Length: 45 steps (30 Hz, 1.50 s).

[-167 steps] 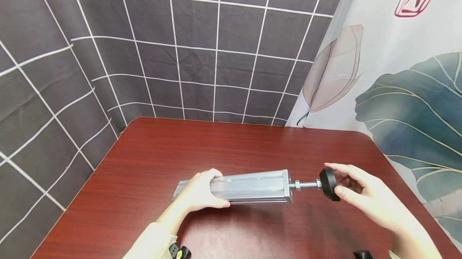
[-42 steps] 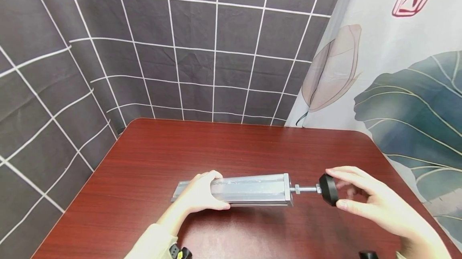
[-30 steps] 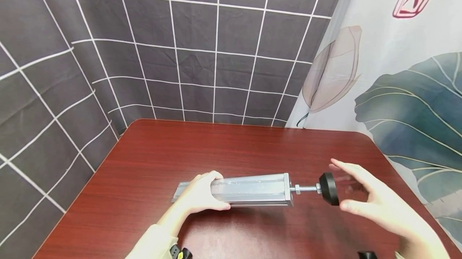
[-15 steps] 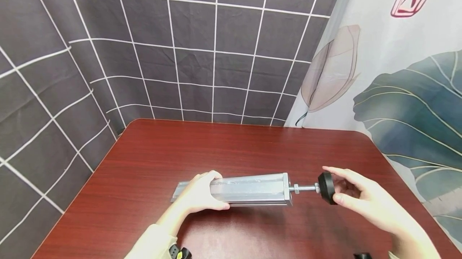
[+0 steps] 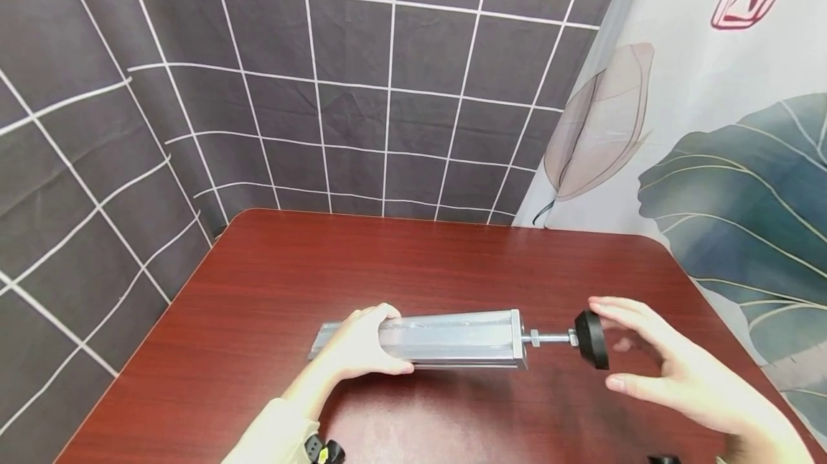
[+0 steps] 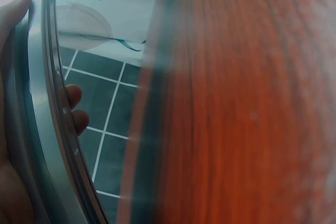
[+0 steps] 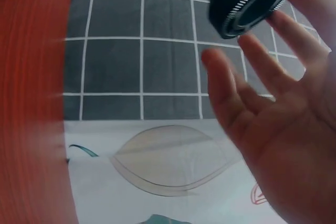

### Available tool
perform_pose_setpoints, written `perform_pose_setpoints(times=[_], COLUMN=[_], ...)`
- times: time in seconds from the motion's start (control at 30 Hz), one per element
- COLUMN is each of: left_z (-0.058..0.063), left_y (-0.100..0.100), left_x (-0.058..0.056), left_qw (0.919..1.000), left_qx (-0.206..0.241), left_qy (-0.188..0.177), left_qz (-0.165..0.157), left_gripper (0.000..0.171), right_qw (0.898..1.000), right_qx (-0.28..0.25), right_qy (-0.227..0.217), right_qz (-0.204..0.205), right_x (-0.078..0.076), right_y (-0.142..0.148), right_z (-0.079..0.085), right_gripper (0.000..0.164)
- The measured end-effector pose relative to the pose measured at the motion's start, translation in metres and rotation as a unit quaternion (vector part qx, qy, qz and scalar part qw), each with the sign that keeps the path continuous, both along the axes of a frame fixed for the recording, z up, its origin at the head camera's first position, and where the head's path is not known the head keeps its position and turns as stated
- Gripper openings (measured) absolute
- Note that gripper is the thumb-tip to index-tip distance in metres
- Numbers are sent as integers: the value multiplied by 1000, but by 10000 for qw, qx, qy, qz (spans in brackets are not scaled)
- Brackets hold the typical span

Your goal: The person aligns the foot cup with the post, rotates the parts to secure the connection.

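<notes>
My left hand (image 5: 365, 345) grips a silvery aluminium profile (image 5: 452, 338), its thumb and fingers on opposite sides. In the left wrist view, fingertips (image 6: 76, 109) show at the far edge of the profile. From the right end of the bar sticks a threaded rod (image 5: 554, 338) with a nut (image 5: 534, 338) near the end plate. That rod carries a black levelling foot (image 5: 591, 340), whose ribbed underside shows in the right wrist view. Around the foot my right hand (image 5: 672, 363) is spread, fingertips right at its rim and thumb apart from it.
The bar is held over a reddish-brown wooden table (image 5: 291, 263). Behind and left hangs a dark grey curtain (image 5: 349, 112) with white grid lines. A white curtain with leaf prints (image 5: 678, 198) hangs at the right.
Half a second ago my right thumb and fingers were at the foot's rim; now the thumb is off it and the hand is wider. Earlier it closed and opened likewise. The left grip stays.
</notes>
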<state>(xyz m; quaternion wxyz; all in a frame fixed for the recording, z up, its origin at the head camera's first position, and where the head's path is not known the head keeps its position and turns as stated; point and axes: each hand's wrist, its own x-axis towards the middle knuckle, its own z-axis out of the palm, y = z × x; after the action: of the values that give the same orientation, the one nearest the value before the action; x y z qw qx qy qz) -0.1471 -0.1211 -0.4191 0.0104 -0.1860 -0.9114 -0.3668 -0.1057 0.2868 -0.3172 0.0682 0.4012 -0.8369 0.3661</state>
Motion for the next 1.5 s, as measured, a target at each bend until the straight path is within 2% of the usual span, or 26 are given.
perform_pose_setpoints(times=[0.13,0.3,0.4,0.5,0.63,0.73,0.87,0.97,1.13,1.37,1.43,1.5], left_z=[0,0,1,0,0,0,1,2,1,1,2,2], left_y=[-1,-1,-1,-1,-1,-1,0,0,1,-1,-1,0], left_x=[0,1,1,0,0,0,0,0,0,1,1,1], left_qw=[10000,10000,10000,10000,10000,10000,9999,10000,10000,9999,10000,10000], left_qx=[-35,-33,-6,18,28,22,49,65,35,33,49,59], left_qy=[34,48,47,70,50,51,90,69,54,97,81,67], left_qz=[-13,2,6,-4,-12,-9,11,0,6,19,-2,-12], left_gripper=[65,64,64,63,64,64,64,64,63,62,62,61], right_qw=[9978,9943,9921,9916,9938,9985,9991,9995,9988,9914,9916,9931], right_qx=[-311,-231,-163,-121,-68,-51,62,123,-95,-31,-23,-44], right_qy=[-583,-634,-634,-672,-589,-172,401,254,-288,-378,-305,-282], right_qz=[-45,-820,-1074,-1101,-938,-513,-102,-148,-387,-1252,-1256,-1135], right_x=[1,1,0,1,3,3,1,2,3,3,4,5], right_y=[-1,-5,-7,-8,-5,0,3,3,-1,-9,-9,-7], right_z=[-5,-10,-11,-9,-2,1,1,1,1,-4,-4,-2], right_gripper=[78,65,56,56,79,93,90,83,76,51,54,64])
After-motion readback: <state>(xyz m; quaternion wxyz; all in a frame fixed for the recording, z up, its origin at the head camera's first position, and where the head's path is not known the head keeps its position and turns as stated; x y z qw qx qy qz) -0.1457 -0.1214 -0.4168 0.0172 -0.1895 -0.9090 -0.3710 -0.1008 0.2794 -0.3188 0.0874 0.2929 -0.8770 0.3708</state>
